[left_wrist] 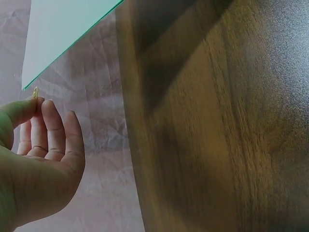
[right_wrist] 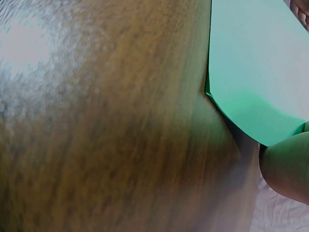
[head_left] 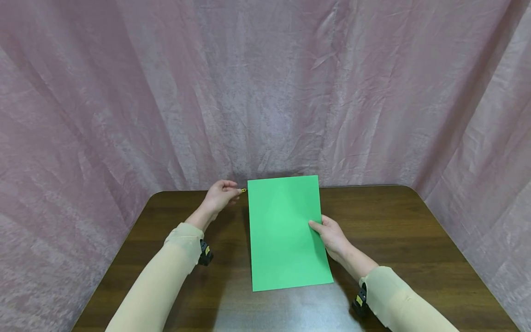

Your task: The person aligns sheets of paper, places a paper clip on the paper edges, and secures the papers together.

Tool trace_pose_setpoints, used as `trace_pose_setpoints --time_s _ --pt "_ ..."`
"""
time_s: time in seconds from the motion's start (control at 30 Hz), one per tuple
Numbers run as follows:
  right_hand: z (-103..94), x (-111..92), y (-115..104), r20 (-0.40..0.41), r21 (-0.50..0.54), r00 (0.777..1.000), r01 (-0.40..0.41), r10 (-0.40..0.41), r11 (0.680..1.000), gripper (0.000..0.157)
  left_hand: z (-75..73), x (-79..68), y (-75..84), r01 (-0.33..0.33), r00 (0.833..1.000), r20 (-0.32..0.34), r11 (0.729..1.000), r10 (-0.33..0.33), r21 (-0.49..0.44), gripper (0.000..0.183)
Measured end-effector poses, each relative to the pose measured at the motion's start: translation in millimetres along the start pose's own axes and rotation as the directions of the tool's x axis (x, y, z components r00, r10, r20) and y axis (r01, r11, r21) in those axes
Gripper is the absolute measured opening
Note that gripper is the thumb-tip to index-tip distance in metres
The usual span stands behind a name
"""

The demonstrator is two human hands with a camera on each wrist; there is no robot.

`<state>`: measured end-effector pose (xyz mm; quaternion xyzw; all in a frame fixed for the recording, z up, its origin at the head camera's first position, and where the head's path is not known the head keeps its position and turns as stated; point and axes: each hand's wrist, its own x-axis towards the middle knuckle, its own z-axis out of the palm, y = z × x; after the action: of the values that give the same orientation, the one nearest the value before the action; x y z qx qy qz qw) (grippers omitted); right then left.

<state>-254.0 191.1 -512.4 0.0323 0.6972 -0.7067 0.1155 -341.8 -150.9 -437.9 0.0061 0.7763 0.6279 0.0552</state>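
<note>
A green sheet of paper (head_left: 284, 235) is held up over the table, its far end raised toward the curtain. My right hand (head_left: 333, 237) grips the paper's right edge, thumb on the front face and the other fingers behind it, mostly hidden. Between thumb and index fingertip, my left hand (head_left: 221, 196) pinches a small yellow paper clip (head_left: 243, 190). The clip sits just off the paper's top left corner, apart from it. In the left wrist view the clip (left_wrist: 35, 92) stands upright near the corner of the paper (left_wrist: 58, 38), while the remaining fingers are loosely bent.
The brown wooden table (head_left: 386, 230) reaches back to a pink velvet curtain (head_left: 265, 92), which also hangs along both sides. A black wrist camera (head_left: 205, 252) is strapped at the left sleeve, another camera (head_left: 359, 300) at the right.
</note>
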Motion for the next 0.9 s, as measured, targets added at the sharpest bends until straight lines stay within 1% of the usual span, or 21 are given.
trace_pose_setpoints --time_s 0.07,0.33,0.57,0.7,0.9 --pt "0.0 0.2 -0.2 0.001 0.001 1.0 0.0 0.0 1.0 0.039 1.3 -0.2 1.0 -0.001 1.0 0.001 1.0 0.001 -0.004 0.035" --pt "-0.5 1.6 1.3 0.015 -0.003 1.0 0.008 -0.008 1.0 0.04 3.2 -1.4 3.4 -0.001 1.0 0.003 1.0 0.001 0.022 0.043" --pt "0.0 1.1 0.6 0.01 -0.004 1.0 0.004 -0.004 1.0 0.039 4.8 -0.1 1.6 -0.013 1.0 0.001 0.999 0.013 0.048 0.037" --pt "-0.1 0.9 0.9 0.011 -0.007 1.0 0.006 -0.006 1.0 0.039 5.3 -0.7 1.5 -0.02 1.0 -0.009 0.999 0.021 0.045 0.033" --pt "0.1 0.5 0.8 0.007 -0.001 1.0 0.011 -0.011 1.0 0.04 5.6 0.1 0.8 -0.028 1.0 -0.012 0.999 0.028 0.027 0.031"
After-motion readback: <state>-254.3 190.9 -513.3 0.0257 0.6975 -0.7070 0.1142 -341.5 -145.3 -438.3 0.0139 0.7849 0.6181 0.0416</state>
